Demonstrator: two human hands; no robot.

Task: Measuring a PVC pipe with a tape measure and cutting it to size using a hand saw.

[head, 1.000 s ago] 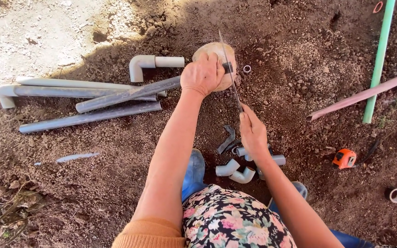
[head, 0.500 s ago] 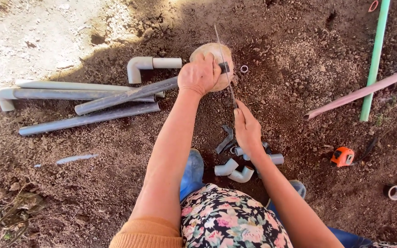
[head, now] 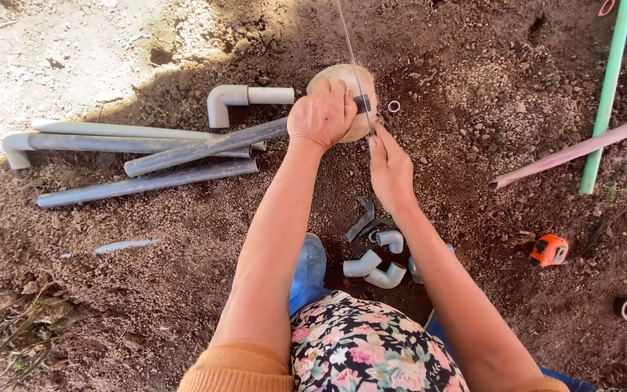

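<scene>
Right hand has slid up the thin hacksaw blade toward the round tan wooden block since a second ago; left hand unchanged, clamped over the long grey plastic pipe end, pinning it on that block, likely to steady it for the cut, right fingers pinched on the blade just right of the block. Left of the block: grey pipe stack, beige elbow pipe; below it, loose grey elbow fittings; far right, green pole, pink pipe, orange tape measure.
</scene>
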